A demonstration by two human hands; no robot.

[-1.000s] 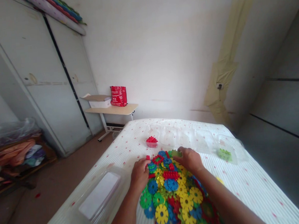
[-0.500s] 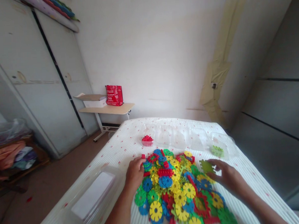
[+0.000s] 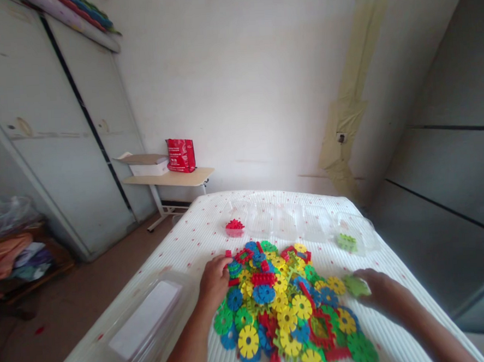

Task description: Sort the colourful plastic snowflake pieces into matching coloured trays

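Observation:
My left hand (image 3: pixel 215 280) is at the left edge of a loose pile of plastic building pieces (image 3: pixel 289 316). Its fingers are closed, with a small red building piece (image 3: pixel 228 253) showing at their tips. At the pile's right side, my right hand (image 3: pixel 383 291) pinches a light green toothed building piece (image 3: pixel 357 286), slightly blurred. Yellow, blue and green notched discs, red bars and red square frames make up the pile. Behind it, a clear compartment tray (image 3: pixel 287 213) has red pieces (image 3: pixel 235 225) in its left section and light green pieces (image 3: pixel 347 242) in its right one.
A clear plastic box (image 3: pixel 171 271) with a white slab inside lies left of my forearm on the white quilted cover (image 3: pixel 205 216). Farther back, a small table (image 3: pixel 184 177) carries a red bag (image 3: pixel 181 155) and a white carton (image 3: pixel 149 167). Cabinets stand on the left.
My right hand has moved right with the light green piece, away from the pile's edge. The left hand stays at the pile's left side. The view has shifted slightly.

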